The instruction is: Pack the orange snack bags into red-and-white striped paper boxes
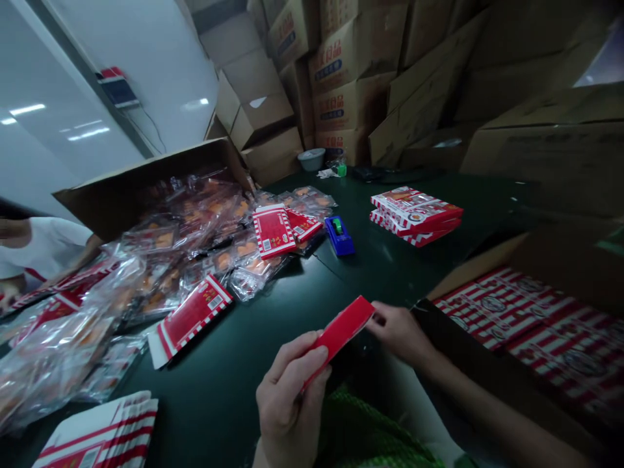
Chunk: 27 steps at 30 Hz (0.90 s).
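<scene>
1 head-worn camera looks forward and down, close over the dark green table (205,383).

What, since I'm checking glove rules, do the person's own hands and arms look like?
The left hand and right hand are ungloved, with no ring or watch showing. The right forearm is sleeveless as far as it shows; the left arm is mostly out of view.

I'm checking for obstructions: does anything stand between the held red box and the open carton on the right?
Yes: beside the red box, the right hand; beyond it, the dark near wall of the open carton.
</scene>
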Each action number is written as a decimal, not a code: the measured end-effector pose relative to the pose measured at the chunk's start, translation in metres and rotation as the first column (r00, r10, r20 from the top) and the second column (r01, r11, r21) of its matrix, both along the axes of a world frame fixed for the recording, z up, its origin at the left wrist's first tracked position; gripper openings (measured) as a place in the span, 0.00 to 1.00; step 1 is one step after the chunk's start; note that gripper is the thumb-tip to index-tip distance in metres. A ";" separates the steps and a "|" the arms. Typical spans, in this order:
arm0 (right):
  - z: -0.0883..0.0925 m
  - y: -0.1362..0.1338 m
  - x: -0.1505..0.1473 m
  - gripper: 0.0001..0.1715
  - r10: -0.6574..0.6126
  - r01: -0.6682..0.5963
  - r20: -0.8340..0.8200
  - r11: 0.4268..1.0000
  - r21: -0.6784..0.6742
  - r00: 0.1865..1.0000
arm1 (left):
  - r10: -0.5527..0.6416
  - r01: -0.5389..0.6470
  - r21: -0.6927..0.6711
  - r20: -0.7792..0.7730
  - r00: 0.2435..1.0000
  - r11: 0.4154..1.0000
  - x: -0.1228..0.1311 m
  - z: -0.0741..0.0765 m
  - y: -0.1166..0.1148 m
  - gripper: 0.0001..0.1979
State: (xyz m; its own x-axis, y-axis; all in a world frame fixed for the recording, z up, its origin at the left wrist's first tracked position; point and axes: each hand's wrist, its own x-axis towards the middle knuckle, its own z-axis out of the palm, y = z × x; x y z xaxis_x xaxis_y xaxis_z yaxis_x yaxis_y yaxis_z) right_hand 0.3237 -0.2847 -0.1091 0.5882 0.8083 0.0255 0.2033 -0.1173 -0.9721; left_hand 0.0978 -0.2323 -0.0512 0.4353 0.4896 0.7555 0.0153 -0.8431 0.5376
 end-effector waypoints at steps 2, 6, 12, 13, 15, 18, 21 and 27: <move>0.018 -0.002 0.018 0.05 -0.118 0.111 0.145 0.992 0.055 0.982 | -0.020 0.020 -0.003 -0.020 1.000 1.000 -0.001 0.003 0.003 0.15; 0.089 -0.001 0.007 0.28 0.222 -0.421 0.734 0.902 0.095 0.642 | -0.106 0.106 -0.006 -0.106 0.989 0.994 0.005 0.014 0.007 0.13; 0.139 0.029 -0.029 0.14 0.642 -0.633 0.766 0.612 -0.474 0.048 | -0.023 -0.003 -0.153 -0.168 0.985 0.988 -0.009 0.001 0.021 0.29; 0.136 0.030 -0.026 0.15 0.599 -0.680 0.799 0.607 -0.411 0.053 | -0.014 -0.015 -0.146 -0.196 0.981 0.989 -0.012 -0.006 0.028 0.31; 0.125 0.025 -0.013 0.17 0.465 -0.771 0.880 0.593 -0.229 0.096 | -0.008 0.001 -0.028 -0.269 0.963 1.000 -0.013 -0.016 0.045 0.28; 0.103 0.013 0.028 0.18 0.234 -0.748 0.962 0.662 -0.050 0.142 | 0.127 -0.042 0.263 -0.317 0.940 0.964 0.005 -0.012 0.069 0.24; 0.084 0.010 0.102 0.22 -0.034 -0.479 0.992 0.873 0.091 0.125 | 0.285 -0.176 0.391 -0.241 0.928 0.903 0.040 0.003 0.080 0.27; 0.070 0.026 0.249 0.23 0.083 0.039 0.992 0.995 -0.087 0.092 | 0.118 0.041 0.398 -0.368 0.922 0.917 0.083 -0.017 0.062 0.25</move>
State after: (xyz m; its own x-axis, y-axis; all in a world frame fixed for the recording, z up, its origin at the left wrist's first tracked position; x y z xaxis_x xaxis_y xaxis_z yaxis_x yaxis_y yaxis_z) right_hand 0.5732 -0.2585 -0.0393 0.0600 0.8549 0.5153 0.9814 -0.1449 0.1261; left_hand 0.1813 -0.1705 -0.0686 0.7118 0.2118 0.6697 0.1860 -0.9762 0.1111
